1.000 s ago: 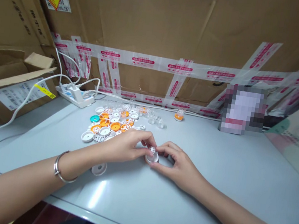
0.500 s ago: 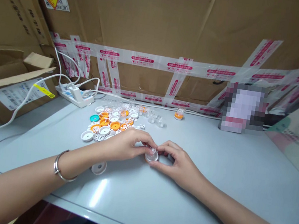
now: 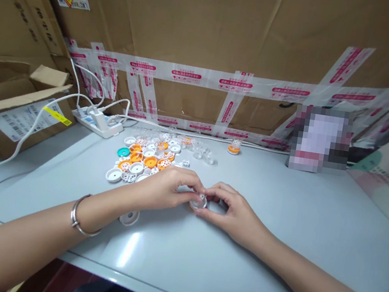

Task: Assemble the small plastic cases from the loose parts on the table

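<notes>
My left hand (image 3: 169, 188) is closed in a pinch on a small white openwork piece (image 3: 202, 196), which sits low over a round, dish-like base (image 3: 198, 205). The base has a pale rim, with a bit of orange at its lower edge. Fingers and thumb of my right hand (image 3: 237, 216) grip the right side of that base on the table. Fingertips hide part of both pieces. A loose white disc (image 3: 129, 217) with a central hole lies below my left wrist.
A pile of white and orange discs (image 3: 150, 162), one teal disc (image 3: 123, 152) and clear domes (image 3: 198, 152) spreads beyond my left hand. An orange-based domed piece (image 3: 234, 148) stands at the back. A power strip (image 3: 104, 128) and open carton (image 3: 8, 123) are at left.
The small white piece and my left fingertips are slightly lower against the round base. My right hand keeps its grip. The view has shifted a little.
</notes>
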A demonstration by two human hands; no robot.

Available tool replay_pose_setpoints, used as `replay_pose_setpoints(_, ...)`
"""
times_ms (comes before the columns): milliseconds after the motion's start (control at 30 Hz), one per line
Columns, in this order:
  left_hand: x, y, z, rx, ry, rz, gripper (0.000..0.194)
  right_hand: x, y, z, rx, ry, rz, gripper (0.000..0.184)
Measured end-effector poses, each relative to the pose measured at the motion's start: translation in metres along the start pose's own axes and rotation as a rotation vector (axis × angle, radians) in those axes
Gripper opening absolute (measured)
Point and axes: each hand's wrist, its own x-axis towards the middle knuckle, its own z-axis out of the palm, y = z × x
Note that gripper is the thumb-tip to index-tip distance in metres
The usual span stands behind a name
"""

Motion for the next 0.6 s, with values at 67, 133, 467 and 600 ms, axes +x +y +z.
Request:
replay_pose_setpoints(67, 0.0, 0.0, 0.001, -0.004, 0.0, 0.002, 0.008, 0.0, 0.0, 0.0, -0.003, 0.001, -0.002, 0.021)
replay_pose_setpoints(133, 0.0, 0.0, 0.002, -0.008, 0.003, 0.002, 0.008, 0.0, 0.001, 0.0, -0.006, 0.001, -0.006, 0.022)
replay_pose_setpoints(467, -0.001, -0.004, 0.007, -0.062, 0.032, 0.008, 0.006, 0.0, 0.002, 0.001, -0.009, 0.007, -0.022, 0.02)
replay_pose_setpoints(600, -0.001, -0.007, 0.011, -0.082, 0.049, 0.035, 0.007, 0.0, 0.003, 0.001, -0.013, 0.015, -0.032, 0.018)
